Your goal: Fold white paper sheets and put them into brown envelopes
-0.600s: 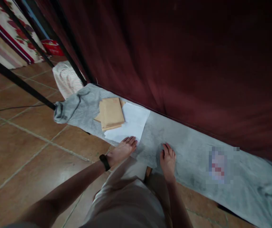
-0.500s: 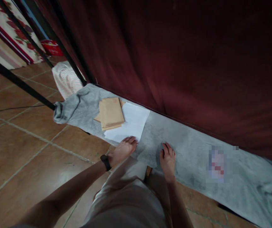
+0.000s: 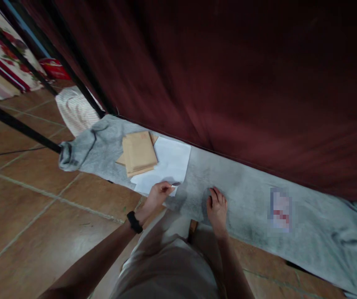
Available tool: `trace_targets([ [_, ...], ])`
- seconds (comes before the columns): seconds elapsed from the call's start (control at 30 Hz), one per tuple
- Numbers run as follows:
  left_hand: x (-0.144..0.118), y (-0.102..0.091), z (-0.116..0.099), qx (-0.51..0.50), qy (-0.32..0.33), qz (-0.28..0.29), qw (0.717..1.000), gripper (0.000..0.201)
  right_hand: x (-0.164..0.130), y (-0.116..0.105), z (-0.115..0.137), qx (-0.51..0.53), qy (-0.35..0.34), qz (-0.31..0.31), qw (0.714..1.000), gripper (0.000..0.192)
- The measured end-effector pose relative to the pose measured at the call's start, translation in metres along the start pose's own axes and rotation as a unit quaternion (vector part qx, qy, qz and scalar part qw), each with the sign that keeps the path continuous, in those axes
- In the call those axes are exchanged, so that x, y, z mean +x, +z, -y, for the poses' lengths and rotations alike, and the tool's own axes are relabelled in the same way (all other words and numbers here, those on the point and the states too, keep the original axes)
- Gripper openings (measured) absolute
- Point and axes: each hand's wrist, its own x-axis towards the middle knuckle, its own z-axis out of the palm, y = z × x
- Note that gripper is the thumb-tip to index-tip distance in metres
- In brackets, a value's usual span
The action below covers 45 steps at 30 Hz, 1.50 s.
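Head view: your left hand (image 3: pixel 158 195) pinches the near corner of the white paper (image 3: pixel 166 166), which lies on the grey cloth (image 3: pixel 247 195). Brown envelopes (image 3: pixel 138 153) overlap it at 10 o'clock. Your right hand (image 3: pixel 217 207) rests flat on the cloth, fingers together.

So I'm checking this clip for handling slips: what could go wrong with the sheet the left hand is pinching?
The left hand pinches only the near corner of the white paper, so it may crease or tear. The brown envelopes lie partly on that sheet, so pulling could drag or scatter them. The grey cloth beneath, pressed by the right hand, could bunch up.
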Motion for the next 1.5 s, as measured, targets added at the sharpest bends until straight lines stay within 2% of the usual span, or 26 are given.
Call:
trace_targets([
  [0.07, 0.003, -0.003, -0.001, -0.041, -0.007, -0.028, 0.999, 0.028, 0.000, 0.000, 0.001, 0.001, 0.002, -0.003, 1.000, 0.039],
  [0.17, -0.001, -0.005, -0.013, -0.016, 0.012, -0.055, 0.998, 0.026, 0.000, 0.001, 0.002, 0.015, 0.010, -0.009, 1.000, 0.040],
  [0.27, -0.011, 0.003, -0.031, 0.069, 0.073, -0.023, 0.995, 0.020, 0.001, 0.001, 0.004, 0.048, 0.027, -0.012, 0.998, 0.039],
  [0.4, -0.029, 0.036, -0.050, 0.174, 0.209, 0.044, 0.961, 0.019, 0.005, -0.004, 0.003, 0.169, 0.084, -0.014, 0.982, 0.037],
  [0.5, -0.042, 0.068, -0.056, 0.233, 0.300, 0.080, 0.921, 0.017, 0.011, -0.012, 0.000, 0.304, 0.166, -0.001, 0.938, 0.040],
  [0.6, -0.053, 0.099, -0.061, 0.269, 0.350, 0.121, 0.889, 0.014, 0.017, -0.018, -0.004, 0.394, 0.231, 0.011, 0.890, 0.041],
  [0.73, -0.064, 0.123, -0.073, 0.277, 0.376, 0.168, 0.868, 0.012, 0.020, -0.017, -0.014, 0.408, 0.282, 0.002, 0.868, 0.043],
  [0.83, -0.062, 0.124, -0.075, 0.245, 0.366, 0.174, 0.881, 0.005, 0.018, -0.017, -0.028, 0.404, 0.299, -0.018, 0.864, 0.042],
  [0.93, -0.050, 0.112, -0.059, 0.213, 0.325, 0.127, 0.913, 0.013, 0.015, -0.024, -0.047, 0.397, 0.307, -0.047, 0.864, 0.039],
  [1.07, -0.029, 0.095, -0.023, 0.151, 0.195, 0.038, 0.968, 0.024, 0.012, -0.033, -0.067, 0.380, 0.322, -0.072, 0.864, 0.039],
  [1.13, -0.023, 0.092, -0.012, 0.119, 0.136, 0.039, 0.983, 0.027, 0.012, -0.034, -0.071, 0.377, 0.327, -0.080, 0.863, 0.039],
  [1.2, -0.020, 0.093, -0.010, 0.090, 0.097, 0.053, 0.990, 0.030, 0.015, -0.032, -0.071, 0.377, 0.329, -0.086, 0.862, 0.039],
  [1.33, -0.017, 0.101, -0.018, 0.047, 0.048, 0.067, 0.995, 0.032, 0.025, -0.025, -0.069, 0.375, 0.325, -0.090, 0.864, 0.038],
  [1.5, -0.008, 0.101, -0.019, 0.054, 0.056, 0.006, 0.997, 0.032, 0.030, -0.026, -0.072, 0.366, 0.323, -0.087, 0.869, 0.038],
])
